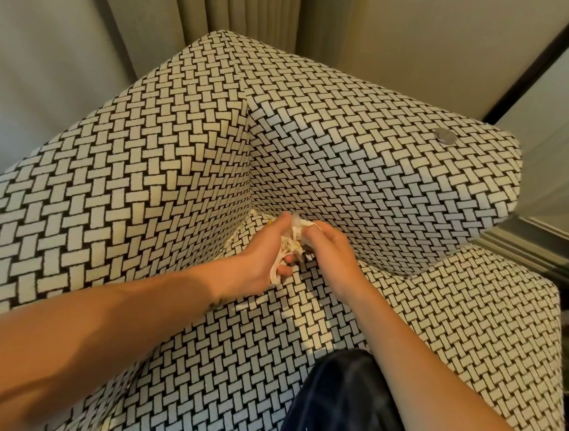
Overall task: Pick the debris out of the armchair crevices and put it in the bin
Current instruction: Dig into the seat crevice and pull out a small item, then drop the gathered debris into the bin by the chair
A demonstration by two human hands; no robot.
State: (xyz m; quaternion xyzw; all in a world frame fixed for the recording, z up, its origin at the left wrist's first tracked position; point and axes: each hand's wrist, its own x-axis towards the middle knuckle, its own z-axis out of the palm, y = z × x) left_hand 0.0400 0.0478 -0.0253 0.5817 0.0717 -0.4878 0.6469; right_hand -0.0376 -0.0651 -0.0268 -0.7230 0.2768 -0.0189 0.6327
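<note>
Woven black-and-cream armchair (142,168). At seat's back corner crevice, left hand (258,257) and right hand (331,253) both curled around crumpled whitish paper debris (292,243). Round silvery disc (444,137) lay on armrest (385,148) top.

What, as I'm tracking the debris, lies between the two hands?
Crumpled pale debris, gripped by both the left hand and right hand at the armchair seat corner, in the head view.

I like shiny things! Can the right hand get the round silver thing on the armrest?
Probably yes: the silver disc lies bare atop the armrest, but the right hand holds crumpled paper.
</note>
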